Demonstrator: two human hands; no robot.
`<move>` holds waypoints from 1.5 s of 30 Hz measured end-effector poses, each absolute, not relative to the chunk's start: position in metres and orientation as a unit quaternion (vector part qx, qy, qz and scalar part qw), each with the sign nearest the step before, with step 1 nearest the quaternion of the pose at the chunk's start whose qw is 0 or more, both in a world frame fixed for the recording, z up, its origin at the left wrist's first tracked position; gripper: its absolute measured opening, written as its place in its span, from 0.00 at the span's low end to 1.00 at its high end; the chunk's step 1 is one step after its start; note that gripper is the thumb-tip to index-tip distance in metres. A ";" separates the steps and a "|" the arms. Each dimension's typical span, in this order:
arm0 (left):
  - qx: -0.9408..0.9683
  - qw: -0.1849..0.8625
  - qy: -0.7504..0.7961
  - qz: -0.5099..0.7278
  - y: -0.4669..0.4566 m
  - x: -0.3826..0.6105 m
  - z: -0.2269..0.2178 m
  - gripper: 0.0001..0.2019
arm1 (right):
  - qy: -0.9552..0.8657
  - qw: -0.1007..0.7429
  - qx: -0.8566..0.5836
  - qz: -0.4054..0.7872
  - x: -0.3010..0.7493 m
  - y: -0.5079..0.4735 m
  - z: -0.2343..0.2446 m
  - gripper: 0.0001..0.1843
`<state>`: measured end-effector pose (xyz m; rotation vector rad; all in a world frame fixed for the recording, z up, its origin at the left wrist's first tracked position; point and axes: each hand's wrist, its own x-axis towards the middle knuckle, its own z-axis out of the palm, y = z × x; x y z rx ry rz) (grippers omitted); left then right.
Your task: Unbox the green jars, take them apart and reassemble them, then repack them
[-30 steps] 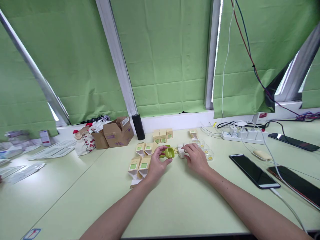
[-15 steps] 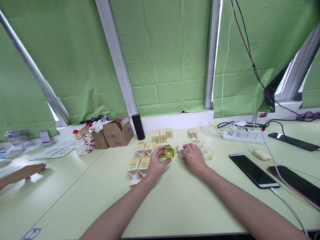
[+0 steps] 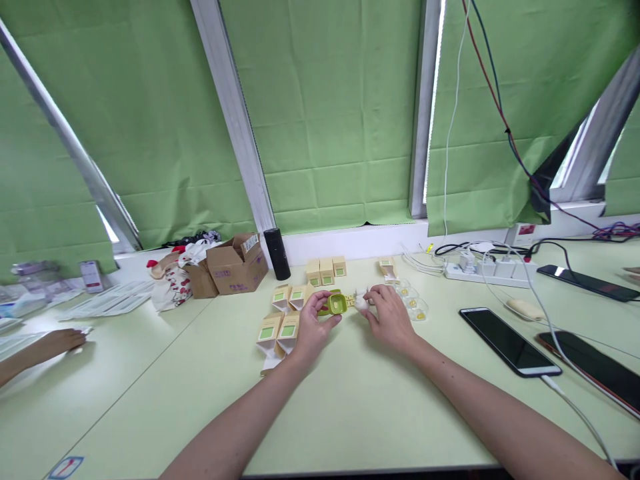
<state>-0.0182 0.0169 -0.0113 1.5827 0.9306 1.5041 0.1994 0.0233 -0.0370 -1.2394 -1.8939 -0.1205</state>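
My left hand (image 3: 319, 323) grips a small green square container (image 3: 338, 304) between thumb and fingers, its hollow side facing me. Just to the right, my right hand (image 3: 391, 315) has its thumb and fingertips closed around a small white piece (image 3: 361, 301). Small yellow pieces (image 3: 351, 301) lie between the two hands. Beyond my right hand sits a clear plastic tray (image 3: 419, 311) of round cups with yellow bits in them. Several small cream boxes with green windows (image 3: 289, 331) stand left of my left hand, some with flaps open.
More small boxes (image 3: 326, 272) stand near the wall, beside a black cylinder (image 3: 277, 254) and a brown carton (image 3: 237, 265). A power strip (image 3: 487, 272) with cables and phones (image 3: 509, 341) occupy the right. Another person's hand (image 3: 64, 341) rests at far left.
My right fingers have lifted slightly, showing more of the white piece. The green container has turned a little in my left hand. At far left, the other person's hand has shifted slightly left.
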 end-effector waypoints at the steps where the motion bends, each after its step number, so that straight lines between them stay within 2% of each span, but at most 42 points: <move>1: 0.616 0.375 0.365 0.589 0.018 -0.019 -0.012 0.25 | -0.737 0.468 -0.488 0.008 0.199 0.025 -0.038 0.08; 5: 0.615 0.379 0.362 0.589 0.018 -0.020 -0.013 0.25 | -0.612 0.602 -0.422 0.292 0.196 0.028 -0.039 0.17; 8: 0.615 0.377 0.359 0.592 0.017 -0.019 -0.012 0.25 | -0.519 0.619 -0.352 0.473 0.193 0.024 -0.034 0.23; 12: 0.611 0.381 0.360 0.593 0.015 -0.019 -0.010 0.25 | -0.447 0.618 -0.283 0.582 0.189 0.014 -0.026 0.21; 21: 0.608 0.390 0.358 0.591 0.015 -0.018 -0.010 0.25 | -0.406 0.599 -0.243 0.646 0.186 0.002 -0.013 0.23; 32: 0.615 0.384 0.363 0.585 0.013 -0.017 -0.009 0.24 | -0.449 0.603 -0.251 0.609 0.185 -0.002 -0.009 0.26; 45: 0.639 0.341 0.378 0.577 0.012 -0.017 -0.012 0.23 | -0.479 0.593 -0.277 0.585 0.182 0.001 -0.012 0.23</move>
